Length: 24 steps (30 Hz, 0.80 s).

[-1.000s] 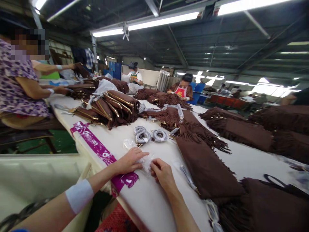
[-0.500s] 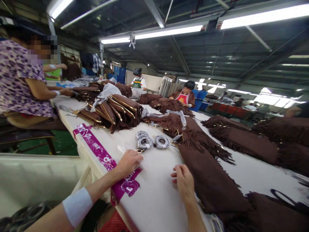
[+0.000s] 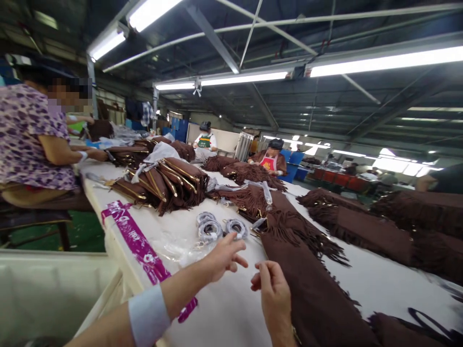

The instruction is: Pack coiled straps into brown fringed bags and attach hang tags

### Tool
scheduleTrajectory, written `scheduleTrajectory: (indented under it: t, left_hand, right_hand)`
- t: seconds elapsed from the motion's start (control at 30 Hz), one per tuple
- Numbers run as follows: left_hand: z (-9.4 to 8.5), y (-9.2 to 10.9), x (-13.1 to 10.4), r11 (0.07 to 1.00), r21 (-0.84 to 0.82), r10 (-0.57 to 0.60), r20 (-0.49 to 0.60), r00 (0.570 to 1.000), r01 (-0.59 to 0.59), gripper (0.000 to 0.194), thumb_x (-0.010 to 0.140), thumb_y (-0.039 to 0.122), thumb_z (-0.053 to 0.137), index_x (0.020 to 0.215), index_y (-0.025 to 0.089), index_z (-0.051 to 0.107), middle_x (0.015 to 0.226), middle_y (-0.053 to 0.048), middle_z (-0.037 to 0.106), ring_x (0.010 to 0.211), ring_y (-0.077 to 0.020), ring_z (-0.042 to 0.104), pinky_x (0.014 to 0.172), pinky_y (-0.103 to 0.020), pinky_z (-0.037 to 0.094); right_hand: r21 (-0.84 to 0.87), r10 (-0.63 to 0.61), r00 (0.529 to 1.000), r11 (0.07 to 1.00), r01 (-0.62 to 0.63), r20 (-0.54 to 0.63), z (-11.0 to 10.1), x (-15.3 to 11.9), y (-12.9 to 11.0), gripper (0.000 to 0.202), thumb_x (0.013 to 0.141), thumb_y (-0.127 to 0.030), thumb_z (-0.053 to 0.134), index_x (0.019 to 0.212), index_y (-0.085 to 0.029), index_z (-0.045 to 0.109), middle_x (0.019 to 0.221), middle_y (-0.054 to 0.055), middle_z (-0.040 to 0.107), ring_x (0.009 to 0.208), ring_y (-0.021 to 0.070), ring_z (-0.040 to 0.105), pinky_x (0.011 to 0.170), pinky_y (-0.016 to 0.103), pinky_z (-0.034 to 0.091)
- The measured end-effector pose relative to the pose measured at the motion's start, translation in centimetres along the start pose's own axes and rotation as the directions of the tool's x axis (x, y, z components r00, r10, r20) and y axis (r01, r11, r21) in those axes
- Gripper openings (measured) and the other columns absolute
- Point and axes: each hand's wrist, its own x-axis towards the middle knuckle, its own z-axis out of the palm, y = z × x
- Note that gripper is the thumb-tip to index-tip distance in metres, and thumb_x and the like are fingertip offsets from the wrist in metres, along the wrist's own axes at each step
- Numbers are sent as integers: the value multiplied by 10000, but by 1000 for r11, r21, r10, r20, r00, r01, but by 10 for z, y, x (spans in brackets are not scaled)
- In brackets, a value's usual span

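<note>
My left hand (image 3: pixel 227 258) hovers over the white table, its fingers stretched apart and nothing held in them. To the right, my right hand (image 3: pixel 272 286) has its fingers curled in toward the thumb; whatever may be in them is hidden. Just beyond the left hand lie coiled straps (image 3: pixel 210 230) in grey wrapping, and another wrapped coil (image 3: pixel 236 227) sits right beside them. A crumpled clear plastic bag (image 3: pixel 175 250) lies left of the coils. Alongside my right hand a brown fringed bag (image 3: pixel 307 279) lies flat.
Purple printed tape (image 3: pixel 133 243) runs along the table's left edge. A pile of brown zipped bags (image 3: pixel 170 185) stands further back, and more brown bags (image 3: pixel 372 229) lie at right. A person in a patterned top (image 3: pixel 36 130) works at left; two others are behind the table.
My left hand has moved right, away from the plastic bag and metal clasp, and its fingers have spread. My right hand's fingers have curled closer together. The view has tilted upward.
</note>
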Motion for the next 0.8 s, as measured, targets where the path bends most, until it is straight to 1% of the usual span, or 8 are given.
scheduleTrajectory:
  t: [0.1, 0.2, 0.43, 0.5, 0.6, 0.63, 0.73, 0.8]
  left_hand:
    - [12, -3, 24, 994, -103, 39, 18, 999, -37, 419, 814, 370, 532, 1160, 134, 527, 951, -83, 608, 631, -106, 581, 485, -186, 326]
    - [14, -8, 27, 940, 234, 227, 120, 966, -250, 212, 857, 254, 433, 858, 135, 608, 614, 10, 505, 529, -97, 458, 512, -201, 340]
    - [34, -30, 7, 304, 725, -18, 652, 758, -617, 276, 711, 28, 496, 805, 198, 693, 769, -28, 680, 727, -189, 610, 663, -276, 457]
    - [35, -26, 15, 419, 660, -115, 720, 685, -623, 260, 723, 30, 488, 799, 168, 695, 776, -43, 684, 755, -197, 636, 669, -276, 479]
    - [21, -4, 39, 752, 467, -266, 861, 433, -466, 242, 824, 153, 482, 942, 145, 694, 949, -65, 698, 862, -208, 665, 695, -277, 510]
    - [14, 4, 49, 800, 444, -246, 857, 453, -404, 278, 860, 198, 457, 1026, 146, 674, 1033, -71, 690, 917, -212, 662, 721, -285, 516]
    - [-5, 14, 82, 620, 697, -11, 466, 885, -359, 299, 875, 221, 448, 1088, 128, 636, 1103, -106, 667, 1031, -244, 614, 856, -344, 480]
    - [-12, 7, 102, 434, 865, 164, 199, 966, -252, 253, 791, 207, 579, 1003, 90, 653, 1098, -163, 651, 1142, -324, 526, 971, -432, 389]
  right_hand:
    - [-49, 5, 990, 999, 2, 139, -7, -1, -2, 425, 829, -611, 526, 784, -192, 580, 552, -13, 586, 507, 158, 572, 488, 257, 479]
    - [-62, 45, 990, 997, -37, 134, -19, 4, -6, 490, 811, -644, 518, 847, -177, 658, 785, 61, 697, 775, 224, 668, 638, 288, 537]
    - [98, 132, 979, 984, -148, 158, -23, 10, -11, 506, 697, -569, 692, 1012, -175, 725, 1016, 91, 733, 986, 262, 658, 881, 342, 508]
    - [98, 138, 980, 983, -153, 142, -21, 9, -10, 472, 682, -558, 709, 929, -156, 738, 822, 68, 730, 799, 233, 673, 759, 322, 529]
    - [239, 163, 985, 960, -145, -57, -22, 10, -8, 568, 686, -603, 692, 1029, -150, 696, 743, 16, 672, 625, 160, 619, 630, 288, 523]
    - [309, 188, 974, 940, -143, -122, -24, 11, -7, 620, 686, -614, 691, 1101, -156, 662, 740, -5, 649, 560, 122, 575, 568, 260, 505]
    - [424, 260, 952, 889, -171, -163, -28, 15, -6, 722, 679, -626, 701, 1218, -163, 571, 694, -55, 577, 405, 34, 344, 374, 170, 308]
    - [399, 262, 957, 896, -194, -123, -27, 16, -4, 719, 711, -621, 676, 1253, -173, 529, 679, -63, 566, 396, 27, 279, 355, 159, 206]
